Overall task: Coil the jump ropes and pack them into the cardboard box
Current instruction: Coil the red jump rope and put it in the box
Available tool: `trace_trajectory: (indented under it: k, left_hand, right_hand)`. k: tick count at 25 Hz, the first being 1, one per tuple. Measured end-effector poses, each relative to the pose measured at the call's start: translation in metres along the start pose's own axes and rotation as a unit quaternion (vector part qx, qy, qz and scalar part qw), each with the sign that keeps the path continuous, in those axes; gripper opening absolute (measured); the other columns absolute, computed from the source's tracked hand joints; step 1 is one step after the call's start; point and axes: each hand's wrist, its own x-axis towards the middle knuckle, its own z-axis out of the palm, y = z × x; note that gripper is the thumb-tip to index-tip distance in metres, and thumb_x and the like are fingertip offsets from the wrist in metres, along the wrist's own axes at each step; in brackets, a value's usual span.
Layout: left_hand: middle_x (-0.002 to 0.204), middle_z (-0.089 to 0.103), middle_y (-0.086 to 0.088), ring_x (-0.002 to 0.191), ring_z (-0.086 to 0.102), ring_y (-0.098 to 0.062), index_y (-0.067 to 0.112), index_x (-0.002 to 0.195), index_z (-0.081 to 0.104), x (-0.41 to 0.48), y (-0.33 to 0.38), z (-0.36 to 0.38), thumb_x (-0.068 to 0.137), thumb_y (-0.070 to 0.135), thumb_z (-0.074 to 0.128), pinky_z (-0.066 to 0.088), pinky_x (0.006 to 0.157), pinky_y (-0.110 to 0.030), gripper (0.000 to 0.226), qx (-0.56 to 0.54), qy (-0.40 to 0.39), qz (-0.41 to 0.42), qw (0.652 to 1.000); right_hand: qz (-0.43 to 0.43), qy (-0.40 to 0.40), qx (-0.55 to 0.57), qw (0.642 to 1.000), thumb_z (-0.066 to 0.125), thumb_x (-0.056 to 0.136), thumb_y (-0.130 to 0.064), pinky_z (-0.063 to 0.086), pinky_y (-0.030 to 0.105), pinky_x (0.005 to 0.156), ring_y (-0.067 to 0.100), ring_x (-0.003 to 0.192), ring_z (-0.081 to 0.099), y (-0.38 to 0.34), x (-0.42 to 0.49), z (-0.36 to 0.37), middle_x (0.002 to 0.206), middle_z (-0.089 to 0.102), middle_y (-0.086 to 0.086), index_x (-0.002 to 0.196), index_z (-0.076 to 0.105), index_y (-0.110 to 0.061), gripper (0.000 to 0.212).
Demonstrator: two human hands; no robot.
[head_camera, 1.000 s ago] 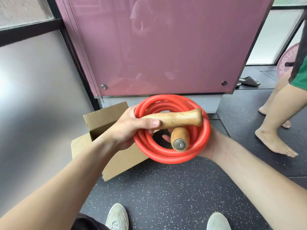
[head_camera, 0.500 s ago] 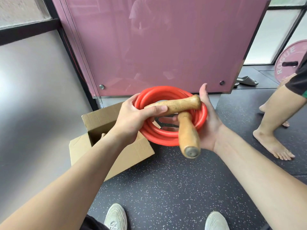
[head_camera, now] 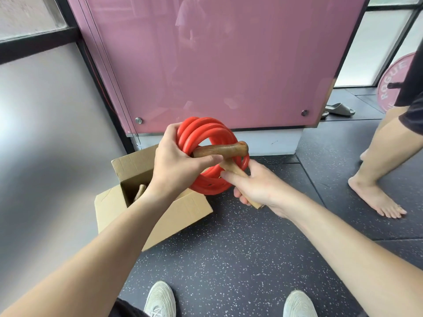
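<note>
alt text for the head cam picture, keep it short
Seen from above, a person's left hand grips a coiled red jump rope while the right hand grips one wooden handle, near an open cardboard box on a dark speckled floor. Another person's bare foot stands at the picture's right.

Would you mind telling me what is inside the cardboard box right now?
One wooden handle shows inside the cardboard box; the left forearm and box walls hide the rest.
</note>
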Motion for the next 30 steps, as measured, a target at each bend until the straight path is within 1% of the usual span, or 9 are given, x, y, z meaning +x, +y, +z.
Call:
trace_trajectory:
  k: [8,11,14,16,19,22,26,28,30]
  left_hand:
    - [0.075,0.071,0.004,0.056,0.064,-0.005,0.021,0.093,0.07,0.023,-0.009,-0.029,0.053,0.043,0.095,0.053,0.056,-0.026,0.052,0.015,0.11,-0.106,0.988]
    - [0.063,0.066,0.008,0.051,0.058,-0.008,0.02,0.087,0.071,0.02,-0.006,-0.035,0.057,0.034,0.095,0.049,0.053,-0.026,0.041,-0.042,0.057,-0.124,0.99]
    - [0.056,0.054,0.004,0.049,0.047,-0.014,0.017,0.084,0.071,0.016,-0.003,-0.043,0.053,0.029,0.091,0.04,0.05,-0.027,0.038,-0.145,-0.066,-0.142,0.977]
    - [0.056,0.048,-0.001,0.048,0.044,-0.016,0.017,0.082,0.069,0.015,0.0,-0.043,0.051,0.032,0.087,0.038,0.049,-0.027,0.039,-0.182,-0.118,-0.143,0.966]
    - [0.055,0.049,-0.004,0.045,0.046,-0.015,0.017,0.082,0.07,0.008,0.008,-0.029,0.05,0.031,0.085,0.038,0.05,-0.028,0.038,-0.206,-0.136,-0.148,0.958]
    - [0.055,0.053,-0.002,0.045,0.049,-0.014,0.01,0.094,0.068,0.0,0.014,-0.015,0.048,0.03,0.085,0.04,0.049,-0.026,0.053,-0.222,-0.136,-0.162,0.952]
    - [0.054,0.054,-0.001,0.044,0.049,-0.012,0.004,0.098,0.065,-0.01,0.017,-0.008,0.055,0.017,0.085,0.042,0.044,-0.022,0.05,-0.205,-0.173,-0.156,0.951]
    - [0.055,0.054,-0.002,0.044,0.05,-0.012,0.003,0.097,0.067,-0.012,0.017,-0.008,0.054,0.017,0.085,0.043,0.044,-0.022,0.049,-0.21,-0.176,-0.159,0.949]
    - [0.055,0.054,-0.003,0.046,0.05,-0.015,0.011,0.086,0.074,-0.009,0.015,-0.012,0.049,0.026,0.084,0.043,0.047,-0.023,0.04,-0.221,-0.183,-0.166,0.943]
  right_hand:
    - [-0.18,0.042,-0.231,0.955,0.06,0.093,-0.05,0.033,0.026,0.049,0.009,0.05,0.046,-0.015,-0.012,-0.008,0.057,0.053,-0.007,0.079,0.058,-0.018,0.035]
    - [-0.181,0.049,-0.236,0.954,0.066,0.087,-0.053,0.042,0.028,0.053,0.008,0.052,0.055,-0.013,-0.017,-0.037,0.058,0.062,-0.012,0.083,0.067,-0.035,0.019]
    - [-0.186,0.117,-0.202,0.954,0.072,0.079,-0.057,0.048,0.028,0.068,0.006,0.072,0.063,0.001,-0.022,-0.067,0.073,0.071,-0.016,0.086,0.07,-0.048,0.011]
    - [-0.238,0.206,-0.276,0.908,0.072,0.074,-0.061,0.045,0.031,0.079,0.012,0.09,0.054,0.013,-0.018,-0.079,0.09,0.069,-0.018,0.096,0.07,-0.053,0.023]
    - [-0.257,0.306,-0.381,0.834,0.081,0.075,-0.046,0.043,0.042,0.08,0.029,0.096,0.047,0.027,0.002,-0.075,0.103,0.054,0.0,0.107,0.077,-0.032,0.035]
    - [-0.158,0.336,-0.363,0.855,0.074,0.088,-0.025,0.048,0.039,0.068,0.038,0.078,0.059,0.031,0.014,-0.042,0.092,0.052,0.011,0.101,0.069,-0.011,0.02]
    - [-0.053,0.318,-0.284,0.903,0.06,0.085,-0.021,0.036,0.033,0.054,0.03,0.063,0.048,0.03,0.019,-0.024,0.068,0.059,0.006,0.072,0.061,-0.013,0.015]
    - [0.0,0.28,-0.125,0.952,0.061,0.076,-0.017,0.046,0.03,0.051,0.022,0.058,0.057,0.029,0.019,-0.02,0.058,0.063,0.001,0.063,0.061,-0.01,0.016]
    - [0.013,0.19,0.102,0.976,0.062,0.077,-0.005,0.062,0.039,0.071,0.023,0.077,0.075,0.03,0.022,-0.014,0.077,0.077,0.009,0.078,0.074,-0.009,0.012]
